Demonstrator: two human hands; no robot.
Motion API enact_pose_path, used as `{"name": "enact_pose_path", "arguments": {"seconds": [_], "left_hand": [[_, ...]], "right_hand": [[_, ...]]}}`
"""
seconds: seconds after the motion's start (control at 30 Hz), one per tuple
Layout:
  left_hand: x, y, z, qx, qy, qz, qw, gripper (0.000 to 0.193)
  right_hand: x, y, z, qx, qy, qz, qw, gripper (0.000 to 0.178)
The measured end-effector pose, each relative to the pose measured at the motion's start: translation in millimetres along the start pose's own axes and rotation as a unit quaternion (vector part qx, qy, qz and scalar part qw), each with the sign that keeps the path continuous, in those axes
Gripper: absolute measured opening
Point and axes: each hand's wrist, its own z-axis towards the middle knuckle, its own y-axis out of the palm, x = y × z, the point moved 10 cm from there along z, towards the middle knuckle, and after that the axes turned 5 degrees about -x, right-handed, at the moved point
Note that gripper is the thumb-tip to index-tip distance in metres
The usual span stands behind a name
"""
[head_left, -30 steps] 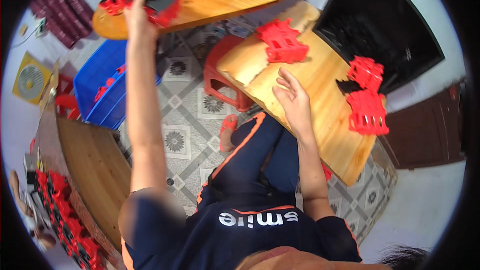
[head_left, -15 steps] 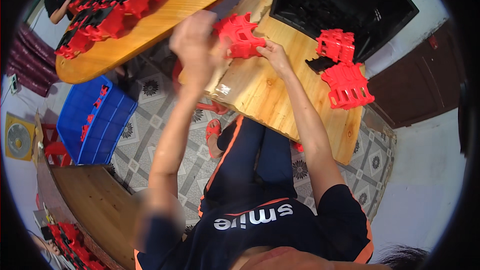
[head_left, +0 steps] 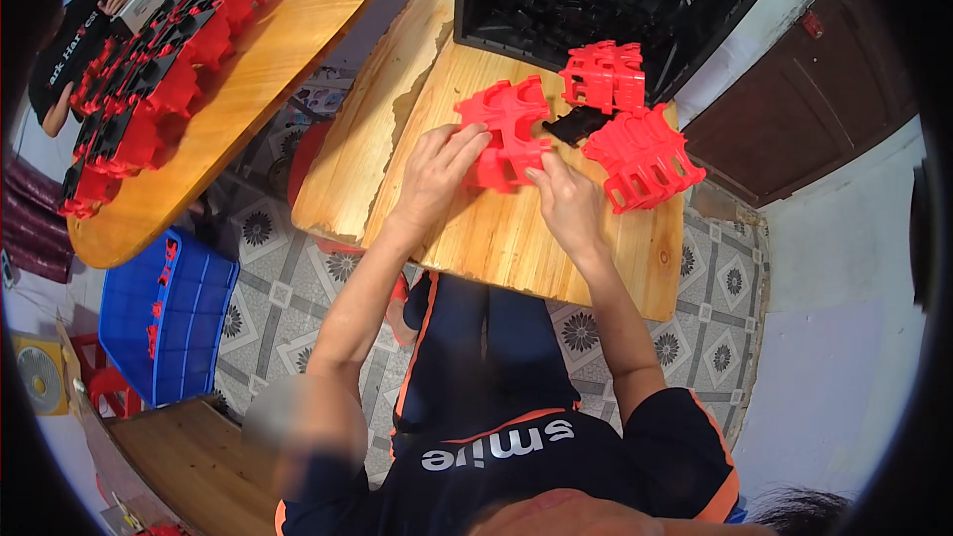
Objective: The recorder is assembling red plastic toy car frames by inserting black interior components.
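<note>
Both hands press on a red moulded plastic part (head_left: 504, 134) lying on the wooden worktop (head_left: 496, 228): left hand (head_left: 437, 174) fingers spread, right hand (head_left: 564, 201) loosely curled (two more red pieces (head_left: 643, 154) and a black bin (head_left: 596, 0) sit just behind).

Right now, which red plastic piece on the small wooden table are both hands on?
The leftmost red piece, under the left hand and right hand; the other two lie untouched.
</note>
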Motion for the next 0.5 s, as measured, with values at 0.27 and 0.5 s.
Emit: {"name": "enact_pose_path", "arguments": {"seconds": [0.27,0.5], "left_hand": [[-43,25,-4,-0.179,-0.043,-0.008,0.983,0.117],[-46,5,-2,0.034,-0.138,-0.338,0.930,0.134]], "right_hand": [[47,-55,5,0.041,0.084,0.362,0.928,0.015],[-23,-8,83,-0.301,0.078,0.442,0.841,0.032]]}}
